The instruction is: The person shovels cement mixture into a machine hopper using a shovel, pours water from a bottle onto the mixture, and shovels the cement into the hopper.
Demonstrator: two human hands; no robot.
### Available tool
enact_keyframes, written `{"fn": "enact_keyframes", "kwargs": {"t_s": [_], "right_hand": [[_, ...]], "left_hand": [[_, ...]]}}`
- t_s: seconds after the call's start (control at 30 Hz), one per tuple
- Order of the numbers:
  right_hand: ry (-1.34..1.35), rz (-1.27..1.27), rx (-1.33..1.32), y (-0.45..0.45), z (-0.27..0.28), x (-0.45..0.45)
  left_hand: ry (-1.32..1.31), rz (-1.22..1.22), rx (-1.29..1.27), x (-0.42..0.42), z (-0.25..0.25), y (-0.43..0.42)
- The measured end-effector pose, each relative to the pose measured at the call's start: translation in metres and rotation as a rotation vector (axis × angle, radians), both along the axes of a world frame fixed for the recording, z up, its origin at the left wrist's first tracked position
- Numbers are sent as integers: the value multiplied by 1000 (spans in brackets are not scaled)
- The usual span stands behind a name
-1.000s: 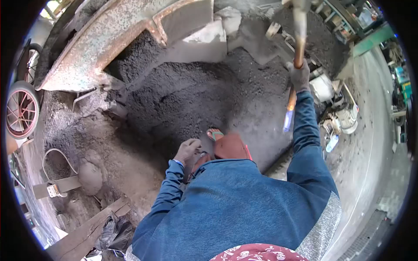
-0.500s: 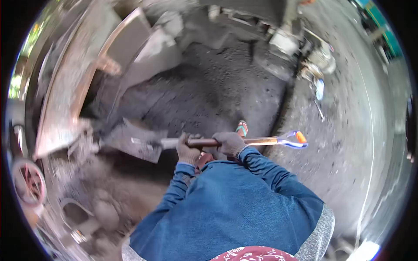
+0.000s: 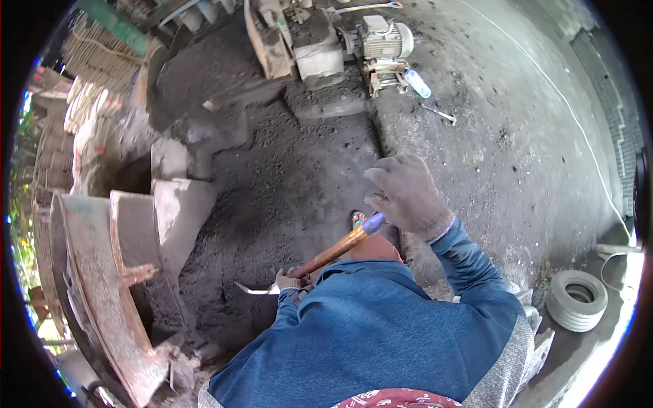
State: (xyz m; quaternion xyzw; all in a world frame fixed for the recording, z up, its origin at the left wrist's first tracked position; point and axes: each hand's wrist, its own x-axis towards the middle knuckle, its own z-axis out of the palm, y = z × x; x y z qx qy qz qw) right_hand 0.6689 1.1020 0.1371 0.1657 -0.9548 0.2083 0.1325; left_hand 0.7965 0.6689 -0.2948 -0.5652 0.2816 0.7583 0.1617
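A shovel slants across in front of my body, its brown shaft rising to a purple handle end on the right. Low on the shaft, my left hand, in a grey knit glove, is closed around it. My right hand, gloved the same way, curls over the handle end and hides most of the grip. Only a thin pale edge of the shovel blade shows beside my left hand. Dark, loose earth covers the sunken floor ahead of me.
Rusty metal sheets stand along the left side. Ahead are an electric motor, a concrete block, a plastic bottle and a hammer-like tool. A tyre lies at right. The raised floor's edge runs beside the pit.
The view has swung, so the metal sheets sit lower and a tyre shows. The shovel has turned from nearly level to slanted, its handle end higher. My right hand has moved from mid-shaft to the handle end.
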Motion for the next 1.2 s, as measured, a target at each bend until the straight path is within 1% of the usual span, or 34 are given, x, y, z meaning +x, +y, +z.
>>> {"fn": "enact_keyframes", "kwargs": {"t_s": [0.03,0.1,0.13,0.17,0.23,0.27,0.3,0.37,0.4,0.43,0.47,0.5,0.57,0.6,0.7,0.73,0.83,0.87,0.93,0.97,1.07,1.13,1.2], "right_hand": [[-47,-30,19,12,1,-4],[-146,-68,58,29,2,-11],[-53,-47,-49,30,0,-18],[-78,-62,-88,27,3,-23],[-128,-84,-165,12,13,-30],[-203,-71,-206,3,13,-35],[-214,-11,-248,-10,14,-38],[-229,101,-326,-44,15,-47],[-195,177,-347,-65,12,-53],[-164,260,-361,-86,5,-62],[-138,342,-377,-102,-3,-68],[-204,395,-348,-115,-12,-74],[-326,480,-299,-131,-38,-85],[-342,502,-357,-135,-64,-89],[-358,443,-426,-116,-75,-111],[-343,329,-546,-105,-75,-118],[-322,120,-388,-59,-121,-147],[-387,-78,-544,-41,-111,-160],[-405,-198,-563,7,-142,-189],[-411,-253,-574,35,-166,-208],[-487,-460,-808,132,-258,-274],[-638,-634,-669,202,-317,-327],[-723,-870,-522,264,-387,-377]], "left_hand": [[-8,21,-50,-21,-2,13],[148,-4,-80,-59,-13,26],[164,-54,-76,-78,17,42],[180,-100,-74,-107,62,69],[325,-276,-17,-143,66,87],[284,-210,100,-162,55,94],[242,-148,216,-180,47,100],[194,-207,222,-211,47,113],[168,-237,229,-223,49,118],[193,-312,243,-233,72,126],[215,-387,254,-236,125,133],[214,-448,287,-247,150,136],[202,-520,365,-262,167,139],[195,-550,401,-269,170,139],[177,-601,488,-286,166,132],[169,-611,505,-292,165,130],[126,-629,539,-308,156,133],[107,-630,542,-315,153,137],[77,-624,522,-326,142,146],[56,-620,505,-330,138,151],[-16,-610,435,-347,131,168],[-88,-623,374,-358,131,179],[-155,-661,288,-371,131,199]]}}
